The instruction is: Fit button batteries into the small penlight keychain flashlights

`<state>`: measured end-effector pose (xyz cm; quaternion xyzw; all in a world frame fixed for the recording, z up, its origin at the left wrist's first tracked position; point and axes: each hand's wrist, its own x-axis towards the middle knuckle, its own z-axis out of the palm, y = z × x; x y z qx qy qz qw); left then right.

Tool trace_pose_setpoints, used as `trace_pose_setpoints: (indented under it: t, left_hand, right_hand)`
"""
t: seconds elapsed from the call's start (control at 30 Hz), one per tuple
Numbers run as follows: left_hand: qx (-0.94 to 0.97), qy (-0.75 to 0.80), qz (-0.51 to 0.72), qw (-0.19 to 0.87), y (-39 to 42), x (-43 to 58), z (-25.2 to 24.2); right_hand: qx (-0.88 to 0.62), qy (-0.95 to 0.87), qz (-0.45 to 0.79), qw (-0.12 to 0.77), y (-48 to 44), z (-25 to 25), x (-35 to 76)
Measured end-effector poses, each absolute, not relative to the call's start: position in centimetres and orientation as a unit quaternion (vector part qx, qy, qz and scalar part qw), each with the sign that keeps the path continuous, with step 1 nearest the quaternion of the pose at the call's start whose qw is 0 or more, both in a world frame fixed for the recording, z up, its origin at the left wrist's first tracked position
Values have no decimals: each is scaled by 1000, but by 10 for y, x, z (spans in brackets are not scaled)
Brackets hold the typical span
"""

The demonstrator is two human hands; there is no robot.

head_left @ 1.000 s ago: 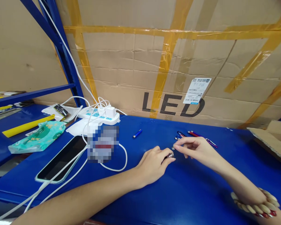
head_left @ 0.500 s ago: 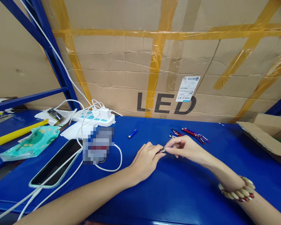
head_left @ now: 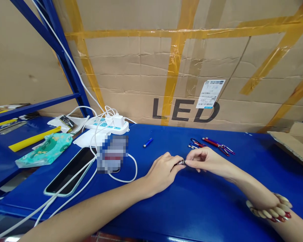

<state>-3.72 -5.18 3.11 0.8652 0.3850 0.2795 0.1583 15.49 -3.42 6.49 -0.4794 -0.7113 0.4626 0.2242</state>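
A small silver metal cylinder (head_left: 181,162) sits between my two hands, just over the blue tabletop. My left hand (head_left: 164,171) grips it between thumb and fingers, which hide most of its length. At its right end, my right hand (head_left: 207,159) pinches with thumb and forefinger, and whatever part lies between those tips is too small to make out. Behind my right hand are red and blue pens (head_left: 218,146) and several small metal-ended pieces (head_left: 195,144). A short blue cylinder (head_left: 147,143) lies farther back, left of the pens.
On the left are a white power strip (head_left: 121,127) with chargers, a phone (head_left: 70,171) under white cables, a green plastic packet (head_left: 46,151) and a yellow tube (head_left: 35,138). An open carton (head_left: 290,143) stands at right. A large taped cardboard box (head_left: 141,74) rises behind the table.
The whole view has shifted, so everything appears farther right. Both hands stay together at the metal cylinder; my right fingertips have moved slightly against its end.
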Motion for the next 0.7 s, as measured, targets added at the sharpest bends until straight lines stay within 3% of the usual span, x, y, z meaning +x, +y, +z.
trace_pose_setpoints:
  t: [0.7]
  left_hand:
    - [859,377,284,197,-52,-34,29]
  right_hand:
    - [-468,-715,455,250,-34,72,156]
